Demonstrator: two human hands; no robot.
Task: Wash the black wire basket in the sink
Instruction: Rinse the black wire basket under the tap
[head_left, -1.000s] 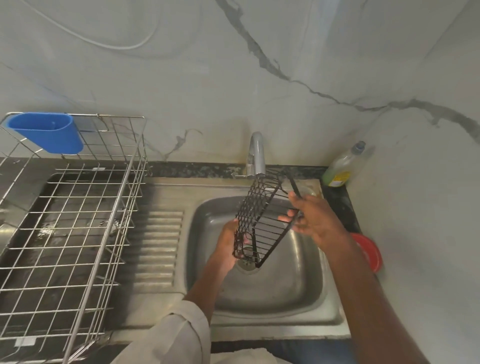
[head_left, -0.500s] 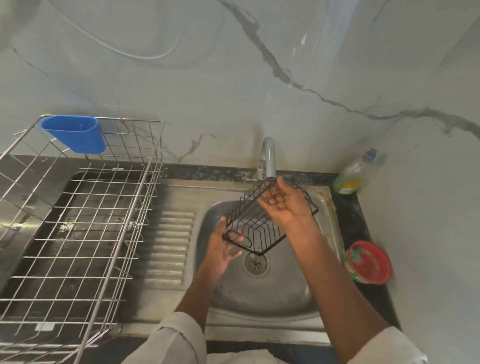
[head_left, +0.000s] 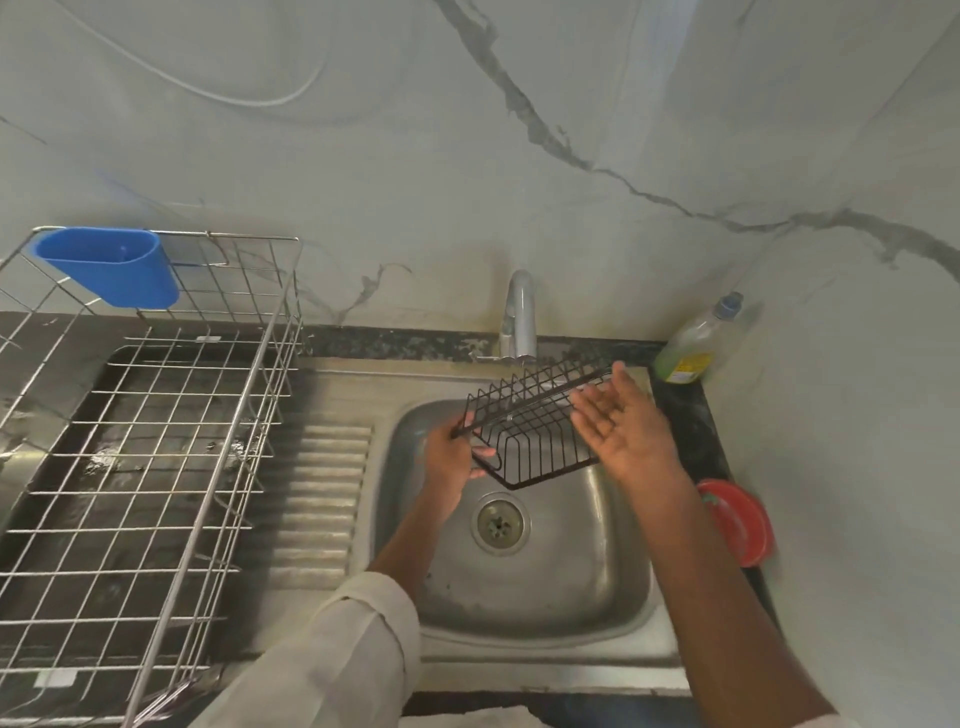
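Right hand (head_left: 623, 431) opened off black wire basket (head_left: 530, 426) | left hand (head_left: 449, 460) grip clamped | steel sink (head_left: 571, 587)

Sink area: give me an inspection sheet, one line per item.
Surface: steel sink with ribbed drainboard, dark counter behind.
Job's things: black wire basket held tilted over the bowl, below the tap; whether water runs cannot be told.
Clutter: dish soap bottle at the back right corner; red container right of the sink; steel dish rack with blue cup on the left.
Grippers: left hand grips the basket's left end; right hand open, palm up, at its right end.
Cables: white cable on the wall.
Surroundings: veined marble wall.
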